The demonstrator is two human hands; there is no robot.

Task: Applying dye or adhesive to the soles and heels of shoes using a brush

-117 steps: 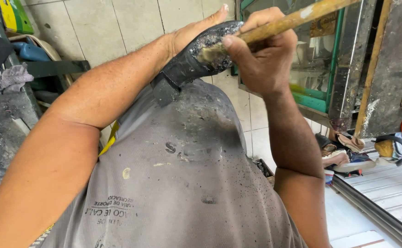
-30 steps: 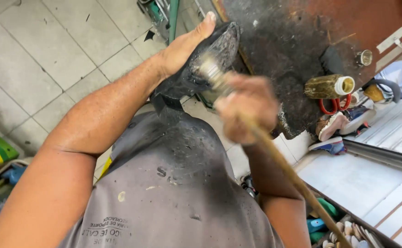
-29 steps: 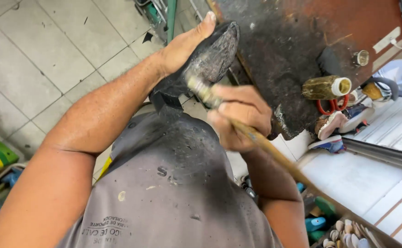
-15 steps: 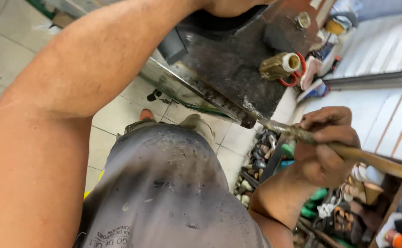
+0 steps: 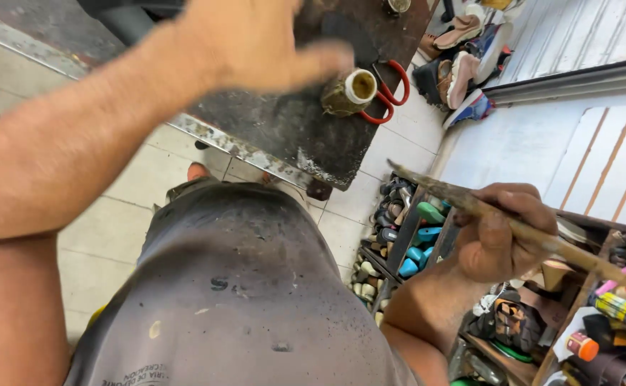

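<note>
**Brush in my right hand, left hand over the glue pot**

My right hand point(image 5: 499, 239) is closed around a long, glue-crusted brush point(image 5: 470, 207), fingers wrapped over the wooden handle and thumb pressed along it. The bristle end points up and left toward the dark worktable point(image 5: 270, 121), stopping short of its near edge; the handle runs down and right, past my wrist, over the shelves of supplies.

My left hand point(image 5: 248, 43) hovers above the worktable, fingers stretched out toward the right and loosely together, holding nothing that I can see. Its fingertips are blurred and lie just beside the small round glue pot point(image 5: 348, 93), which stands on the worktable with its open mouth showing yellowish glue. I cannot tell whether they touch it.

Red-handled scissors point(image 5: 388, 89) lie on the worktable right behind the glue pot. Beyond the worktable's far right corner, a heap of shoes point(image 5: 463, 68) sits on the floor. Below the worktable's near corner, a rack of small heels and coloured pieces point(image 5: 398, 236) stands on the tiled floor, and my stained grey apron point(image 5: 234, 286) hangs beneath the table edge.
</note>
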